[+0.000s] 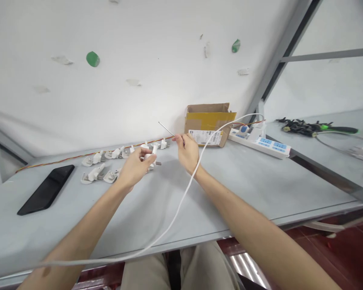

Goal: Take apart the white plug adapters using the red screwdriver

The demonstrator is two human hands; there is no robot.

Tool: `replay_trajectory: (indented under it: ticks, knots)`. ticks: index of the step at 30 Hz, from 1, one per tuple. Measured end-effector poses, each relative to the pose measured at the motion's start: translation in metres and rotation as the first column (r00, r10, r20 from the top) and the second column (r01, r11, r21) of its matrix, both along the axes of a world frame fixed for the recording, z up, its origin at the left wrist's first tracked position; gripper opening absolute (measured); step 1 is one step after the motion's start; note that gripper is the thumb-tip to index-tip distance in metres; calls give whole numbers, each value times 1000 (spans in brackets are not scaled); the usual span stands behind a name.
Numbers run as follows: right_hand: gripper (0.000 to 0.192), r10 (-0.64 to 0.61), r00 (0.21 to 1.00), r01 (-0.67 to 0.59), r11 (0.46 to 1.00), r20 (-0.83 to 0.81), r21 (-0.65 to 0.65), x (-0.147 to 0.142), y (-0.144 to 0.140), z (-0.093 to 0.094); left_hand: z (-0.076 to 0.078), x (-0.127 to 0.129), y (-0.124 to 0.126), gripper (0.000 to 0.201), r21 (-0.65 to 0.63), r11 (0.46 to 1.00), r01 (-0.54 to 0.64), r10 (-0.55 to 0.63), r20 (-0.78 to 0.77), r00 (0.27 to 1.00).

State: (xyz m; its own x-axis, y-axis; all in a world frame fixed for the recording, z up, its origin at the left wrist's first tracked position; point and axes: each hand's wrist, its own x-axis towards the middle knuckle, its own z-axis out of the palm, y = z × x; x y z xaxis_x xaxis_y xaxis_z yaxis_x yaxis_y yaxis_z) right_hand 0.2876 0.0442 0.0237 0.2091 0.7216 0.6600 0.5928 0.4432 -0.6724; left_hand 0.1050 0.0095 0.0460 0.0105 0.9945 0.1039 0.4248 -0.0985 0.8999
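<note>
My left hand (135, 166) is closed on a small white plug (153, 150) above the grey table, its lower part partly hidden by the fingers. To its right, my right hand (187, 152) grips a thin screwdriver (166, 128). The metal shaft points up and to the left, towards the wall, apart from the plug; the handle is hidden in my fingers. Behind and left of my left hand, several white plugs (95, 174) lie in two rough rows on the table. A white cable (181, 201) passes in front of my right wrist.
A black phone (46, 189) lies at the left. An open cardboard box (210, 125) stands against the wall, beside a white power strip (260, 144). Twisted coloured wires (60, 161) run along the back edge. Dark cables (304, 128) and a green-black tool (340, 129) lie far right.
</note>
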Motion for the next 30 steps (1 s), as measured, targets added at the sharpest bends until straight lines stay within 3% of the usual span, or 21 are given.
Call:
replay_trajectory:
  ticks: [2, 6, 10, 16, 20, 24, 27, 30]
  knots:
    - [41, -31, 999, 31, 1000, -18, -2, 5, 3, -1, 1, 16, 11, 32, 43, 999, 17, -11, -128, 992]
    - [40, -58, 998, 57, 997, -23, -53, 13, 10, -4, -2, 43, 29, 27, -25, 995, 101, -104, -278, 955]
    - [40, -65, 998, 64, 991, -7, -117, 16, 14, -8, -5, 61, 36, 22, -31, 992, 125, -126, -440, 889]
    - [39, -77, 997, 79, 982, 24, -171, 16, 17, -10, -7, 76, 37, 19, -30, 989, 142, -138, -491, 860]
    - [39, -58, 998, 63, 983, 31, -172, 17, 17, -10, -4, 66, 40, 21, -12, 994, 106, -99, -478, 873]
    - [33, -30, 1000, 30, 972, 4, -233, 17, 18, -11, 2, 35, 39, 22, 133, 991, -16, 62, -350, 935]
    - [24, -27, 1000, 23, 958, -9, -286, 17, 18, -12, 2, 8, 31, 22, 228, 967, -110, 176, -295, 939]
    - [21, -28, 998, 41, 957, 49, -287, 15, 17, -12, -4, -13, 22, 18, 388, 909, -151, 273, -281, 920]
